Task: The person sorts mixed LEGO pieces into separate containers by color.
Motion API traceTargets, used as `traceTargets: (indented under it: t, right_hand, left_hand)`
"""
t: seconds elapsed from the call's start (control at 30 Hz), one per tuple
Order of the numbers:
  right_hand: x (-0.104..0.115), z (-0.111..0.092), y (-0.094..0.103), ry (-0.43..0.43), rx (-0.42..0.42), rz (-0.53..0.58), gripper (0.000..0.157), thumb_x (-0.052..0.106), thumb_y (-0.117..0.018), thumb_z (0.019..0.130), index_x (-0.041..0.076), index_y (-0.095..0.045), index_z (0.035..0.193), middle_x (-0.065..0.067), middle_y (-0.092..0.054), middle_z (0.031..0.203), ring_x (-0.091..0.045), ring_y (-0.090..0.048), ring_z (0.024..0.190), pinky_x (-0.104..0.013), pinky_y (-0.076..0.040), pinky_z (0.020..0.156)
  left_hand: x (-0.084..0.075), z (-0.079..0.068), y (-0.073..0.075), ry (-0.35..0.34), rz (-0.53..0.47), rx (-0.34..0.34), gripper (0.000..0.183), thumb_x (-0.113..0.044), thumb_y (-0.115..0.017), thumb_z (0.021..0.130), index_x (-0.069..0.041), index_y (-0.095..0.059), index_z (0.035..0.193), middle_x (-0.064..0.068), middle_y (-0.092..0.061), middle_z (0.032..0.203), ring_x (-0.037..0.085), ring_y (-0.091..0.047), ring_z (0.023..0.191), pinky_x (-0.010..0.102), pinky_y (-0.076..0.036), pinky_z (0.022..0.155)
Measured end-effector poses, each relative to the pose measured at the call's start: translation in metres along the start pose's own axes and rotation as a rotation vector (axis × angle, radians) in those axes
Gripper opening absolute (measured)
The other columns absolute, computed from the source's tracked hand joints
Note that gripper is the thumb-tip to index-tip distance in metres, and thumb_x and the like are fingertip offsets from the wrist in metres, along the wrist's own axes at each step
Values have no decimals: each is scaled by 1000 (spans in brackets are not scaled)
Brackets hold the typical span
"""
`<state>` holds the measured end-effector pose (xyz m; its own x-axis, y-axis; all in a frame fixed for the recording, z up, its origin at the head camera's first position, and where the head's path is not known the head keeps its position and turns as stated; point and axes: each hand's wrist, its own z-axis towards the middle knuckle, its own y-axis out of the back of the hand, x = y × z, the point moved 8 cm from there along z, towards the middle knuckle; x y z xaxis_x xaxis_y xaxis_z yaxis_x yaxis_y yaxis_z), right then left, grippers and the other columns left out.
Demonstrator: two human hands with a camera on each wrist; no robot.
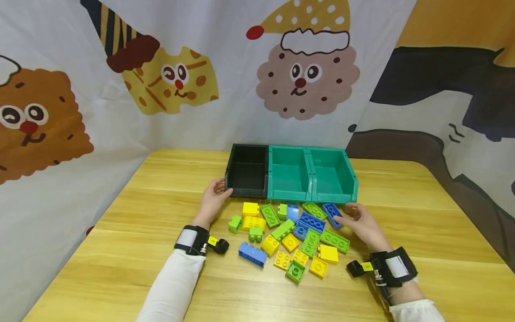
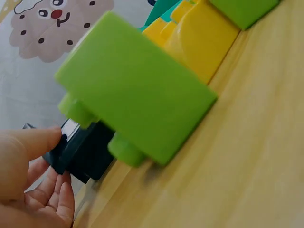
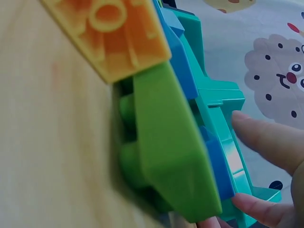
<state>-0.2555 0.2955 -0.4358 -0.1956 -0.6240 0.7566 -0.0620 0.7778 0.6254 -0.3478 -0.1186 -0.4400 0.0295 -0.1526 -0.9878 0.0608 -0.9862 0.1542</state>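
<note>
A black storage bin [image 1: 247, 176] stands at the left end of a row with two teal bins [image 1: 289, 174]. My left hand [image 1: 213, 199] grips the black bin's front left corner, thumb on the front and fingers round the side; the left wrist view shows the thumb [image 2: 45, 140] on its edge. Beside the right teal bin's front right corner is my right hand [image 1: 364, 226], thumb and fingers apart, nothing held between them. Its thumb tip lies right at a blue brick [image 1: 332, 215]. The right wrist view shows the fingers [image 3: 270, 142] close to the teal bin.
Several loose toy bricks in green, yellow and blue lie between my hands before the bins, among them a blue brick [image 1: 252, 255] and a yellow brick [image 1: 327, 253]. The wooden table [image 1: 132, 241] ends at a printed curtain [image 1: 237, 112] behind the bins.
</note>
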Motion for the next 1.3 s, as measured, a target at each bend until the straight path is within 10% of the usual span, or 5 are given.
traceTargets:
  t: [0.37, 1.3]
  right_hand:
    - [7, 0, -7, 94, -19, -130, 81, 52, -73, 76, 1, -46, 133, -25, -55, 124, -34, -54, 104, -42, -48, 82]
    - [2, -4, 1, 33, -40, -62, 54, 33, -74, 80, -3, -62, 118, -19, -66, 111, -22, -58, 93, -27, -42, 73]
  left_hand:
    - [0, -2, 3, -5, 75, -74, 27, -12, -67, 87, 1, -54, 107, 13, -55, 101, 23, -50, 95, 30, -41, 84]
    - [-1, -4, 5, -7, 48, -83, 23, -11, -68, 86, -1, -56, 103, 9, -53, 96, 19, -49, 88, 24, -40, 77]
